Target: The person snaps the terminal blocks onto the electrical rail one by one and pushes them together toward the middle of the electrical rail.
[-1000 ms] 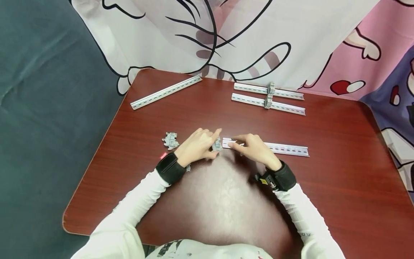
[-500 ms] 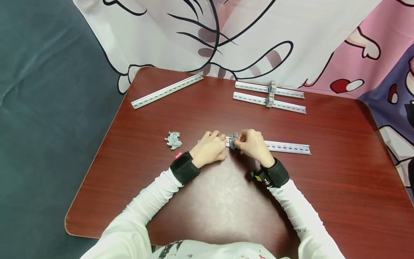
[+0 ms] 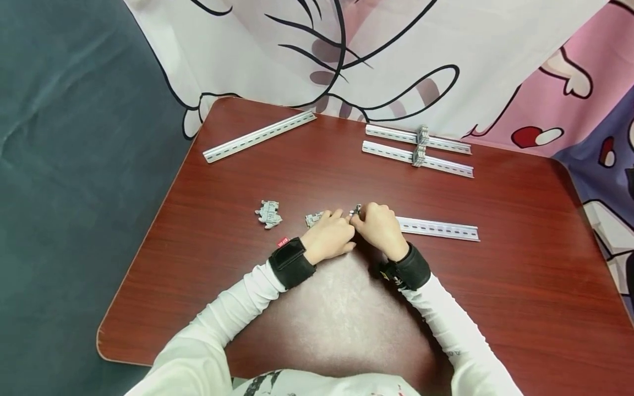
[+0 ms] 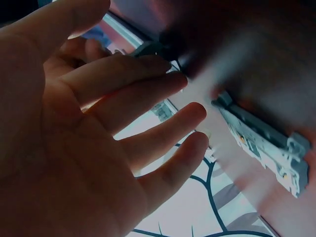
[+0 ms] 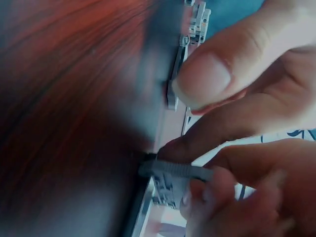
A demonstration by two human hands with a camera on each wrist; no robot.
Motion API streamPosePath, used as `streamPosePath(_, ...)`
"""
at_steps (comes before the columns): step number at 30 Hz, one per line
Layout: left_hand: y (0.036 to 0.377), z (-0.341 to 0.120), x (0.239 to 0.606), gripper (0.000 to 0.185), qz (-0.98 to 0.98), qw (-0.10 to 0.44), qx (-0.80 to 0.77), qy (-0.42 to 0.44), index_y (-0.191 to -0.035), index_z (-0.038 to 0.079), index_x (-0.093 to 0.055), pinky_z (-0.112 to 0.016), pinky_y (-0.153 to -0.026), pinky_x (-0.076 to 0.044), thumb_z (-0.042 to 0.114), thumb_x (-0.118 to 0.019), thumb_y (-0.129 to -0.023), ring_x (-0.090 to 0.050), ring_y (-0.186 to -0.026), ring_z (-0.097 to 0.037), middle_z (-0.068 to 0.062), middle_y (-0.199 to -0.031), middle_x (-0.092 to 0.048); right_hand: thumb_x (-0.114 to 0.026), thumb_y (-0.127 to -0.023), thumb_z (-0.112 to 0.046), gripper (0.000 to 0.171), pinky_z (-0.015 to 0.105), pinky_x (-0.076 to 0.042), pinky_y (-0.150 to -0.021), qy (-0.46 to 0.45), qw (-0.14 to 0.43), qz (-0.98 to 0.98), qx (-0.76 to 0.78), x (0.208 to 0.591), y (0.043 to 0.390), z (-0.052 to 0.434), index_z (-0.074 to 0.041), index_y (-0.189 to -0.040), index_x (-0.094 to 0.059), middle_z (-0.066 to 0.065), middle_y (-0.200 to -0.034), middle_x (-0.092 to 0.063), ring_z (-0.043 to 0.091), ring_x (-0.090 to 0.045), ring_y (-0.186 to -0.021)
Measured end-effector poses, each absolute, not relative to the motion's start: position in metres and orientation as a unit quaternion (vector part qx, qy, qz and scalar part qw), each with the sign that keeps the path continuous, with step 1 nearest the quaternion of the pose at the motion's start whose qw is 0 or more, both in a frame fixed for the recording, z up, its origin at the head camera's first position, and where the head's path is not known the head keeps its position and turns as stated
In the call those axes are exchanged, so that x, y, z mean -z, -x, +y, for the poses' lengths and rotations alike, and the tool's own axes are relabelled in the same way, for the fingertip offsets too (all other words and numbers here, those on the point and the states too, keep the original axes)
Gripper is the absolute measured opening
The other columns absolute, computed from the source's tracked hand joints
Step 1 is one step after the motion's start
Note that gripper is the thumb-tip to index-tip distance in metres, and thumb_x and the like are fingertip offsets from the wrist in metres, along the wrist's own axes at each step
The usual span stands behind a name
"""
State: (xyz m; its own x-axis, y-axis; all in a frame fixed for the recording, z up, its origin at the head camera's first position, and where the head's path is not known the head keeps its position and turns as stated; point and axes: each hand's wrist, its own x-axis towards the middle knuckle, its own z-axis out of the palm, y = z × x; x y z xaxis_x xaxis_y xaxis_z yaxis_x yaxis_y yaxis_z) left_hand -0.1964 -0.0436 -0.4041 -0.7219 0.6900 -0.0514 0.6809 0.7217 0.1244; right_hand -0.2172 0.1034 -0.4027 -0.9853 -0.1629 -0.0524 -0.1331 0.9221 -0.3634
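Note:
A silver slotted rail (image 3: 438, 228) lies across the middle of the red-brown table (image 3: 520, 286). At its left end sits a small grey terminal block (image 3: 357, 209), which my right hand (image 3: 369, 219) pinches between thumb and fingers; the right wrist view shows this block (image 5: 170, 170) close up in that grip. My left hand (image 3: 339, 223) lies beside it with fingers stretched out, touching the same spot; its palm and straight fingers (image 4: 148, 108) fill the left wrist view. A loose grey block (image 3: 313, 219) lies just left of the left hand, also seen as the block (image 4: 264, 145) beyond the fingers.
Another loose block (image 3: 269, 214) lies further left. A bare rail (image 3: 260, 136) sits at the back left. Two rails (image 3: 418, 149) at the back right each carry a block. A patterned cloth (image 3: 396, 49) hangs behind the table; dark floor lies to the left.
The block went from my left hand's grip beside the rail's end to my right hand's pinch on the rail. Both hands drew together, and a loose block now shows left of the left hand.

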Motion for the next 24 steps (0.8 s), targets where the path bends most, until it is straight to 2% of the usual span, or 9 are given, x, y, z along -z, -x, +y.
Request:
streamPosePath(6, 0.190, -0.041, 0.403, 0.022, 0.927, 0.033, -0.053, -0.370, -0.083, 0.014, -0.072, -0.037, -0.079, -0.044, 0.033, -0.064, -0.089, -0.056, -0.100, -0.026, -0.006, -0.108, -0.068, -0.059, -0.078, -0.020, 0.034, 0.031, -0.037, -0.050, 0.069, 0.081, 0.979, 0.172, 0.398, 0.220, 0.102, -0.017, -0.049, -0.043, -0.001, -0.053, -0.045, 0.023, -0.051, -0.057)
streamPosePath(15, 0.184, -0.039, 0.404, 0.021, 0.932, 0.012, -0.049, -0.360, -0.087, 0.013, -0.073, -0.036, -0.076, -0.044, 0.032, -0.065, -0.088, -0.056, -0.097, -0.025, -0.006, -0.104, -0.069, -0.059, -0.079, -0.016, 0.033, 0.024, -0.038, -0.049, 0.063, 0.138, 0.971, 0.184, 0.389, 0.227, 0.100, -0.015, -0.047, -0.053, -0.003, -0.046, -0.052, 0.018, -0.053, -0.050)
streamPosePath(19, 0.186, -0.040, 0.403, 0.022, 0.934, 0.016, -0.048, -0.354, -0.089, 0.012, -0.074, -0.036, -0.078, -0.044, 0.033, -0.065, -0.088, -0.055, -0.098, -0.025, -0.008, -0.105, -0.069, -0.059, -0.080, -0.016, 0.032, 0.023, -0.038, -0.049, 0.062, 0.143, 0.969, 0.190, 0.389, 0.232, 0.099, -0.013, -0.049, -0.059, -0.003, -0.045, -0.054, 0.016, -0.053, -0.047)
streamPosePath(24, 0.199, -0.048, 0.398, 0.022, 0.933, 0.032, -0.060, -0.352, -0.086, 0.012, -0.072, -0.038, -0.078, -0.046, 0.032, -0.065, -0.088, -0.060, -0.094, -0.026, -0.005, -0.096, -0.072, -0.059, -0.078, -0.018, 0.033, 0.028, -0.042, -0.053, 0.046, 0.128, 0.975, 0.178, 0.394, 0.231, 0.098, -0.016, -0.047, -0.049, -0.001, -0.050, -0.053, 0.021, -0.056, -0.055)
